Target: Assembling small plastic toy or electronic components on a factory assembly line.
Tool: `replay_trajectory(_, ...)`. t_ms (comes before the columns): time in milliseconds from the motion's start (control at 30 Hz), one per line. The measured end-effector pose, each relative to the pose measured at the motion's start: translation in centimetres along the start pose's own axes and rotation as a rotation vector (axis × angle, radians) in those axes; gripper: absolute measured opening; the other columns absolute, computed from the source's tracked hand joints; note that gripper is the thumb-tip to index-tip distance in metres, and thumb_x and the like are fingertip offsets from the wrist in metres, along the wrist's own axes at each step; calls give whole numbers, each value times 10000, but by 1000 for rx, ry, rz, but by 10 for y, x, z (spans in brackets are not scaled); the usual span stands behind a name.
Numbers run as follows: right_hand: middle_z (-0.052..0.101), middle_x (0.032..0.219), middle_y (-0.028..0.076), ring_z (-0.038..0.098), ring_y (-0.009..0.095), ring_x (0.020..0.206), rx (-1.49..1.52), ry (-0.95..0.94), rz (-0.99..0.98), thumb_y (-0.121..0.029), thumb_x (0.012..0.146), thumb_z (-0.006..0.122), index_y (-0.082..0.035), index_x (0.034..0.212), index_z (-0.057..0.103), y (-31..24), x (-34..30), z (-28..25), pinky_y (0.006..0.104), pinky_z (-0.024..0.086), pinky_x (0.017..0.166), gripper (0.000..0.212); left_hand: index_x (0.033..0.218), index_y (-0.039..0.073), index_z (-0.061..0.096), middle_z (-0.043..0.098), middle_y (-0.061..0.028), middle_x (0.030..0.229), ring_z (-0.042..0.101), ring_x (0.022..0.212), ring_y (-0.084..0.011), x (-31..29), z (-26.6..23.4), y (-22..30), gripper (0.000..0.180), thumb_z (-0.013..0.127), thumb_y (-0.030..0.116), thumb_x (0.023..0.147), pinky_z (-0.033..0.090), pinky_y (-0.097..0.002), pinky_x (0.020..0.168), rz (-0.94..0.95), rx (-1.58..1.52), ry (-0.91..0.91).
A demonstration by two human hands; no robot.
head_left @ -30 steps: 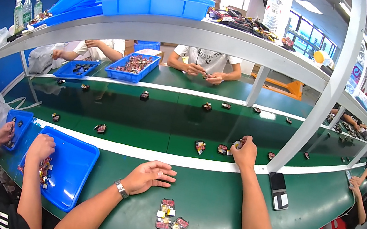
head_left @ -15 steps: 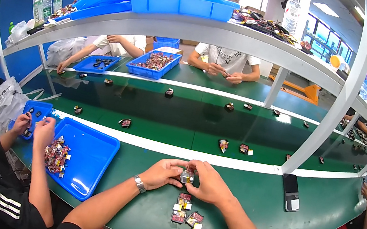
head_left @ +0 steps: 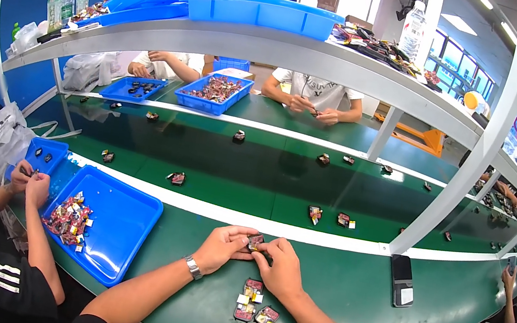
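Note:
A small red-and-black electronic module [head_left: 255, 241] is pinched between my two hands above the green work surface. My left hand [head_left: 218, 250], with a metal watch on its wrist, is closed on the module's left side. From the right, my right hand [head_left: 281, 269] grips it with thumb and fingers, partly covering it. Close below my hands lie several similar modules with yellow and white labels: one upper module [head_left: 252, 288], one just under it [head_left: 243, 311], and one to the right [head_left: 267, 317].
Left of me, a blue tray [head_left: 138, 209] holds a heap of modules beside a co-worker. Modules are spaced along the green belt [head_left: 233, 188] beyond a white rail [head_left: 222, 210]. A dark phone-like device [head_left: 401, 281] lies right, near a white post [head_left: 456, 176]. A shelf [head_left: 258, 44] spans above.
The module in my hands has turned from a pale, shiny face to a red-and-dark one. The left co-worker's hands have come down together. My view has shifted slightly.

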State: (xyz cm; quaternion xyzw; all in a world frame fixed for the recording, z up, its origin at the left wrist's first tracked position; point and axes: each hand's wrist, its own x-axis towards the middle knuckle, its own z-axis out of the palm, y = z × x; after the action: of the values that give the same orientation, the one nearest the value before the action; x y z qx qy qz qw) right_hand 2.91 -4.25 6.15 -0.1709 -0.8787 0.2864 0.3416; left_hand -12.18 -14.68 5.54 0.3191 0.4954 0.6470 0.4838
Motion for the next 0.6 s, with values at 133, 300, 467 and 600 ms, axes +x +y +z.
replay_trajectory(133, 583, 868, 93, 601, 257, 838, 157, -215, 240, -131, 803, 727, -31, 891, 677, 1, 5, -14, 357, 496, 717, 142, 1311, -53, 497, 596, -147, 1235, 622, 1095, -211, 0, 2, 0, 329, 446, 51, 1004, 561, -338, 930, 1, 27, -7)
replay_trajectory(300, 591, 928, 94, 596, 252, 834, -54, -120, 127, -112, 780, 734, -41, 955, 672, -1, 2, -17, 364, 500, 710, 198, 1310, -38, 505, 600, -138, 1226, 625, 1082, -202, 0, 3, -2, 324, 458, 56, 1004, 563, -327, 920, -6, 81, 0)
replay_trajectory(467, 595, 1032, 69, 599, 239, 908, -64, 18, -128, -73, 742, 743, -87, 984, 666, -11, 6, -21, 364, 524, 752, 253, 1281, -30, 522, 604, -129, 1217, 627, 1070, -195, 0, 2, -3, 297, 464, 60, 1004, 565, -334, 919, 20, 21, -14)
replay_trajectory(600, 592, 1065, 40, 594, 232, 961, -73, -55, -220, -63, 730, 745, -102, 947, 669, -5, 8, -26, 361, 531, 778, 234, 1251, -36, 532, 606, -123, 1210, 628, 1067, -194, -1, 4, 2, 273, 466, 59, 1003, 567, -337, 919, 4, 0, -27)
